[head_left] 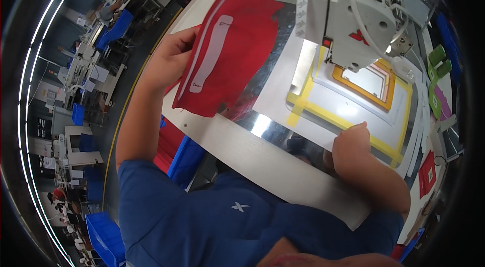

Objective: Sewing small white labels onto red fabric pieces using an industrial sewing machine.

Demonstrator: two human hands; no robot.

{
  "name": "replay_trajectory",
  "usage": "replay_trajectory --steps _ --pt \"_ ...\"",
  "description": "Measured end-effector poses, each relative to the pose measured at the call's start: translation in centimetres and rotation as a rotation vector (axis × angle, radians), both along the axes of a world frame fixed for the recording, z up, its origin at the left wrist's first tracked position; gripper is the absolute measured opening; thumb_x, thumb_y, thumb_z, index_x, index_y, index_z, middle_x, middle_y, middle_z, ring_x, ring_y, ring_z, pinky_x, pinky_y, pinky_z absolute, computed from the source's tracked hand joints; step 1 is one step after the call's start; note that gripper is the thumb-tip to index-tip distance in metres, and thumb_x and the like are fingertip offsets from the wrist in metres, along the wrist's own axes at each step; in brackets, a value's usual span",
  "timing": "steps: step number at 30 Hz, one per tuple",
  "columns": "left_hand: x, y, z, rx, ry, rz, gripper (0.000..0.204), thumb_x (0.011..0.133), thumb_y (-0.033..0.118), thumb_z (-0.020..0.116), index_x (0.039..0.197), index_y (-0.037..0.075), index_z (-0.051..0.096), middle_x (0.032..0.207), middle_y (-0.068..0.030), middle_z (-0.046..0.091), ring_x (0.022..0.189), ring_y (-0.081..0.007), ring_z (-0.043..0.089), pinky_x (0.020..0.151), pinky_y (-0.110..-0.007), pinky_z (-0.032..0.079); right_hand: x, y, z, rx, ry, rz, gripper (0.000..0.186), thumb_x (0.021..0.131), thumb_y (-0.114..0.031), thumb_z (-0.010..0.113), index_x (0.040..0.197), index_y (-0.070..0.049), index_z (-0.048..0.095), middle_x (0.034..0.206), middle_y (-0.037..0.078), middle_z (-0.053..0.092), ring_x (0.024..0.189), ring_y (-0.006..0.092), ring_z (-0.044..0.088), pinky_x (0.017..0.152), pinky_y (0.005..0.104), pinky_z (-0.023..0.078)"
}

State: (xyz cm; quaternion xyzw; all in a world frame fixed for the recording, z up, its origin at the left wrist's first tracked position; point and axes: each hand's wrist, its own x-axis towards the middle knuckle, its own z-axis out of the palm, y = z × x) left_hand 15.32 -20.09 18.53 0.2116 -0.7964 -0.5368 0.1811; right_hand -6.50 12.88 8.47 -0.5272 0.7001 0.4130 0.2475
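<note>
Left hand pinches red fabric piece by edge, lifted left of yellow frame; right hand curled closed at frame's near edge, holding nothing I can see; loading step, I judge; next: lay piece flat, squared inside frame.

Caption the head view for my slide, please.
Left hand holds red fabric piece; right hand rests beside the sewing machine's yellow-taped template.

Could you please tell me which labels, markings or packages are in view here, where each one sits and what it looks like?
Red mark: on the white sewing machine's side, angular.
White strip patch: on the red fabric piece held by the left hand, long, rounded.
Small red piece with pale tag: right table edge, beyond the right hand.
</note>
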Motion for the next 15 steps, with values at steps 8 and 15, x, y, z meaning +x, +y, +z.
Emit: replay_trajectory --steps 8,15 --pt "15.9 -3.0 -1.8 0.121 0.155 0.439 0.046 0.101 0.002 0.071 0.146 -0.004 0.061 0.127 -0.0117 0.074 0.108 -0.0154 0.074 0.094 -0.032 0.063 -0.1 2.8 0.4 -0.543 -0.038 0.161 0.025 0.092 -0.021 0.063 0.084 -0.006 0.081 0.086 0.015 0.078 0.082 0.034 0.075 0.078 0.0437 0.059" --pt "33.9 -4.1 -3.3 0.083 -0.284 0.921 0.044 0.097 0.004 0.071 0.14 -0.005 0.065 0.123 -0.0117 0.076 0.101 -0.0176 0.075 0.088 -0.033 0.063 1.5 1.4 4.4 -0.548 -0.268 -0.163 0.026 0.096 -0.022 0.062 0.09 -0.005 0.082 0.091 0.016 0.079 0.093 0.0324 0.076 0.085 0.0432 0.057"
